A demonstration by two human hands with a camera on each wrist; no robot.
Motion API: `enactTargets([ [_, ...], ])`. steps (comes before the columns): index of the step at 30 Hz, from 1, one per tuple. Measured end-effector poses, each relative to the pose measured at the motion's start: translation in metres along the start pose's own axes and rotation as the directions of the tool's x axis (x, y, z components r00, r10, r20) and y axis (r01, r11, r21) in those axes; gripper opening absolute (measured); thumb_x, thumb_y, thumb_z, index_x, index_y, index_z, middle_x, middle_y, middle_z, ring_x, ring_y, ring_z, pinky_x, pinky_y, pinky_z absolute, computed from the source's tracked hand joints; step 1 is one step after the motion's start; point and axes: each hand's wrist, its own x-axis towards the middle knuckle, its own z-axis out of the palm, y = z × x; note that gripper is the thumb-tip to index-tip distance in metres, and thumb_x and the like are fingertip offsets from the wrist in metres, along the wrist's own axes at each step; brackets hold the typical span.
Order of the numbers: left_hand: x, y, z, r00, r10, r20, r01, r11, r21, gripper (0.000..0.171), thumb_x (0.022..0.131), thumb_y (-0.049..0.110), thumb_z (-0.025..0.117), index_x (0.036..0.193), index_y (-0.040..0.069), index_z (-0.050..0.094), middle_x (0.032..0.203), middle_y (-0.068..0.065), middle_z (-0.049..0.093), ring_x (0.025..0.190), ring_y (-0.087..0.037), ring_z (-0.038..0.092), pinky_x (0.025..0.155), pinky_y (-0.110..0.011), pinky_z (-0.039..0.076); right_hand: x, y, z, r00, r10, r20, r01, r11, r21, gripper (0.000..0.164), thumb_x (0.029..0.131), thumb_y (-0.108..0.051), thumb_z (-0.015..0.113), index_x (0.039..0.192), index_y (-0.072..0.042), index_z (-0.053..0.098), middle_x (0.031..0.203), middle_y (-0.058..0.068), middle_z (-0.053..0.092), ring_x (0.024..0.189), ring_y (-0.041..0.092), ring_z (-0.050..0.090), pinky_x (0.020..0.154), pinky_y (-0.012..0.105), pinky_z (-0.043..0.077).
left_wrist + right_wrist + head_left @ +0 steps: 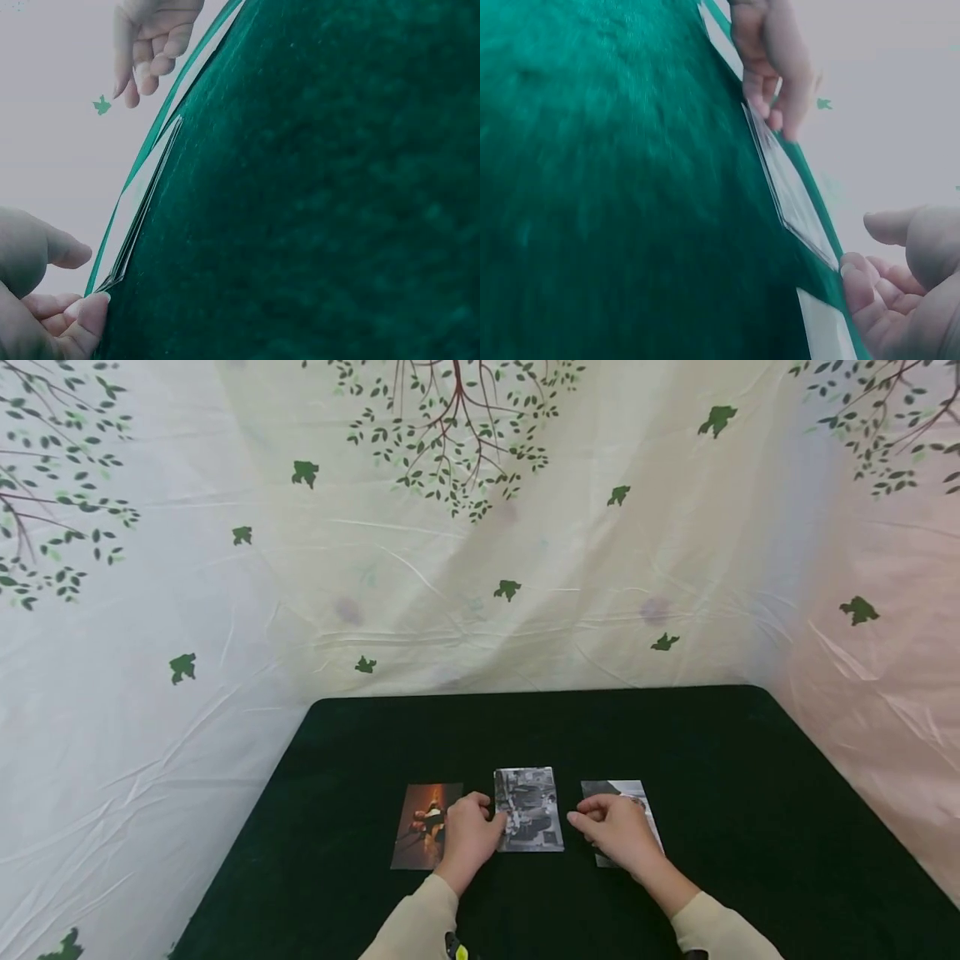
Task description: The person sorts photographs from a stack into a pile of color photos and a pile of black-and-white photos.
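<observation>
A small stack of photo cards [528, 810] lies in the middle, with a black-and-white picture on top. Its layered edges show in both wrist views. My left hand [472, 835] is at the stack's left side, fingertips by its edge, thumb apart from the fingers in the left wrist view [45, 292]. It partly covers a card with an orange-brown picture [414, 835]. To the right of the stack, my right hand [618, 831] is bent over a grey-and-white card [611, 787] and hides much of it. Nothing shows between its thumb and fingers.
All the cards lie on a dark green cloth-covered table [540, 727] with rounded far corners. Behind it and along the sides hangs a pale curtain [420, 568] printed with leaves and branches.
</observation>
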Motion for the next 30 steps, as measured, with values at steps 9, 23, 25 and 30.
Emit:
enactTargets([
  [9,0.002,0.002,-0.002,0.998,-0.006,0.059,0.005,1.0,0.019,0.024,0.083,0.022,0.074,0.096,0.002,0.07,0.073,-0.001,0.065,0.064,-0.011,0.057,0.057,-0.031,0.048,0.01,-0.01,0.025,0.999,-0.037,0.002,0.037,0.998,-0.059,0.03,0.084,-0.027,0.075,0.101,-0.002,0.068,0.071,-0.001,0.065,0.057,0.012,0.059,0.054,0.029,0.05],
  [23,0.001,0.001,0.001,0.997,-0.001,0.071,0.001,1.0,0.008,0.027,0.081,0.02,0.076,0.099,0.001,0.069,0.073,0.0,0.062,0.063,-0.011,0.055,0.056,-0.029,0.047,0.016,-0.014,0.039,0.999,-0.041,0.02,0.043,0.993,-0.112,0.035,0.08,-0.03,0.078,0.098,-0.002,0.067,0.063,-0.002,0.061,0.053,0.013,0.057,0.051,0.029,0.046],
  [25,0.001,0.001,0.002,0.998,0.002,0.068,-0.002,1.0,0.006,0.026,0.081,0.02,0.076,0.098,0.001,0.069,0.074,-0.001,0.063,0.064,-0.011,0.055,0.057,-0.029,0.048,0.017,-0.014,0.04,0.999,-0.047,0.013,0.049,0.99,-0.13,0.035,0.079,-0.029,0.079,0.098,-0.002,0.067,0.064,-0.002,0.061,0.053,0.012,0.056,0.051,0.029,0.046],
  [30,0.003,-0.001,0.003,0.998,0.001,0.064,-0.001,1.0,0.004,0.027,0.081,0.02,0.077,0.099,0.001,0.069,0.074,-0.001,0.063,0.063,-0.012,0.055,0.057,-0.03,0.048,0.02,-0.012,0.044,0.998,-0.069,-0.012,0.066,0.982,-0.177,0.034,0.077,-0.025,0.081,0.097,-0.002,0.067,0.066,-0.002,0.062,0.055,0.011,0.056,0.051,0.028,0.045],
])
